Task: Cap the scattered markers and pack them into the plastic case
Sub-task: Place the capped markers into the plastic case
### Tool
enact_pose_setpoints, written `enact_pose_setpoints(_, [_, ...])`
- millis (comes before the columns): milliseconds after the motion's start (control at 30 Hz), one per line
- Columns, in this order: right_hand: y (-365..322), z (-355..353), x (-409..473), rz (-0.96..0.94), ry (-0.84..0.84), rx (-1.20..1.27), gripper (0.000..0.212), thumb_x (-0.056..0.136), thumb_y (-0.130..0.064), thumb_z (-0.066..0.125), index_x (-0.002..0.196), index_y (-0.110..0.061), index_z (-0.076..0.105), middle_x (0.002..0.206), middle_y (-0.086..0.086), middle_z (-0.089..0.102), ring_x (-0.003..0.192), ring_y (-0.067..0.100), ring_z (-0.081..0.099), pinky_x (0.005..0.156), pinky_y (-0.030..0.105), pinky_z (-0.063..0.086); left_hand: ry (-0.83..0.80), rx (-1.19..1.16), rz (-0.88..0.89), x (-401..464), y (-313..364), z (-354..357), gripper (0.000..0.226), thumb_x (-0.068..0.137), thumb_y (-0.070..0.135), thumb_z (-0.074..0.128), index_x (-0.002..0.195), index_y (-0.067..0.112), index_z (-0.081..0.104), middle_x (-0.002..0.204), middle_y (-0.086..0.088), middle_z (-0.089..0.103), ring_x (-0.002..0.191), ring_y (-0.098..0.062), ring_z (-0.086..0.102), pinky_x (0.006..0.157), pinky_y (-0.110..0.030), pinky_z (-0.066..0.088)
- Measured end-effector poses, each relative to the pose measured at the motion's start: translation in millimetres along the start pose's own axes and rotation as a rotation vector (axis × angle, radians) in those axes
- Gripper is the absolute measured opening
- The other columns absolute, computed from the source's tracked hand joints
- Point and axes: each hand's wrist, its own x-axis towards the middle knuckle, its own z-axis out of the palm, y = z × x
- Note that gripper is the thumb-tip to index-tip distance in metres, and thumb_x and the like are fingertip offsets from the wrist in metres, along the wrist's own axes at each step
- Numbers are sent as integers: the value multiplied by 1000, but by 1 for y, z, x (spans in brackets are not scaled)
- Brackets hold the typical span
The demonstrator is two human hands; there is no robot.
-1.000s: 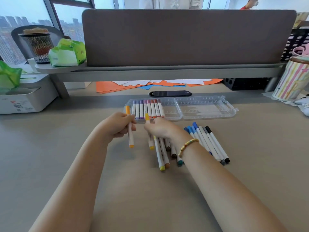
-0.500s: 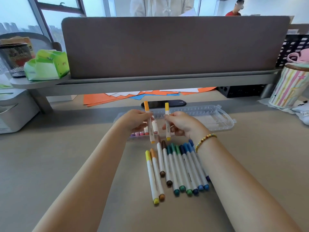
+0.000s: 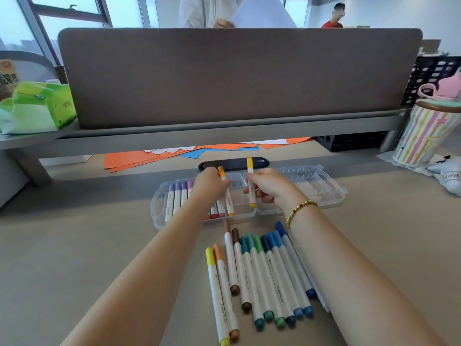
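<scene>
Markers fill the left end of the clear plastic case [image 3: 159, 208] on the desk [image 3: 74, 245]: purple-capped ones [image 3: 177, 196] lie side by side there, red-tipped ones beside them. Your left hand [image 3: 208, 187] is over that compartment, fingers curled round an orange-capped marker [image 3: 225, 191] whose lower end reaches down among the packed ones. Just right of it, your right hand [image 3: 268, 187] pinches a yellow-capped marker [image 3: 250, 182] upright above the middle of the case, a beaded bracelet [image 3: 300, 208] on the wrist. Nearer you, between your forearms, a row of capped markers [image 3: 259, 278] lies on the desk, yellow through brown and green to blue
</scene>
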Motion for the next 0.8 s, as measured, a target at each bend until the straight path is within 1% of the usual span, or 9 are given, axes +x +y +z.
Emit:
enact_pose_setpoints(133, [1,1,3,-1,11,42,22,99,-26,43,109,-11,55,76,0,63,51,7,42,43,14,34,92,55,60,-5,-4,11,26,95,30,51,111,10,51,83,-3,52,72,-13,51,62,-22,39])
enact_pose_setpoints(267, [3,3,6,-24,13,52,24,100,-26,42,113,-11,55,76,-1,64,54,7,43,45,15,35,127,66,81,-8,-1,10,27,95,24,48,119,10,47,95,-7,55,79,-15,51,66,-24,42])
enact_pose_setpoints(300, [4,5,7,-31,12,62,24,100,-26,42,114,-11,55,77,0,64,55,8,43,46,16,36,138,96,95,-8,-2,10,31,95,24,49,122,10,44,104,-10,56,85,-17,52,70,-26,45])
enact_pose_setpoints(367, [4,6,7,-41,9,74,24,100,-27,42,115,-12,54,79,0,64,57,8,43,50,17,36,150,204,129,-9,-6,11,41,94,26,50,131,11,39,125,-12,51,109,-24,49,86,-34,46])
enact_pose_setpoints(433, [4,7,8,-49,5,75,24,100,-27,42,114,-12,54,79,1,64,57,8,42,50,17,36,160,286,160,-10,-10,12,48,95,27,49,139,13,33,139,-12,41,128,-28,36,101,-38,38])
enact_pose_setpoints(533, [3,6,10,-59,12,64,25,100,-26,42,113,-10,55,80,1,63,58,8,42,51,17,37,100,370,229,-9,-12,11,51,97,28,44,144,16,30,152,-8,26,140,-28,21,110,-40,28])
enact_pose_setpoints(600, [3,7,12,-56,12,59,26,100,-25,42,115,-9,55,81,1,63,59,8,44,50,16,38,-16,438,278,-9,-15,10,50,99,31,37,145,15,29,155,-6,20,143,-26,15,114,-41,20])
enact_pose_setpoints(667, [3,8,13,-51,-1,44,26,100,-23,42,117,-8,56,83,2,64,59,8,44,49,16,37,-118,495,316,-11,-20,9,52,101,34,28,148,13,22,157,-5,16,145,-24,11,117,-40,13])
enact_pose_setpoints(800, [3,9,14,-53,-2,-56,27,99,-23,43,116,-7,58,93,8,65,61,8,46,50,16,36,-176,542,272,-16,-25,7,60,99,47,18,150,16,7,158,-3,4,146,-24,-1,116,-44,-2])
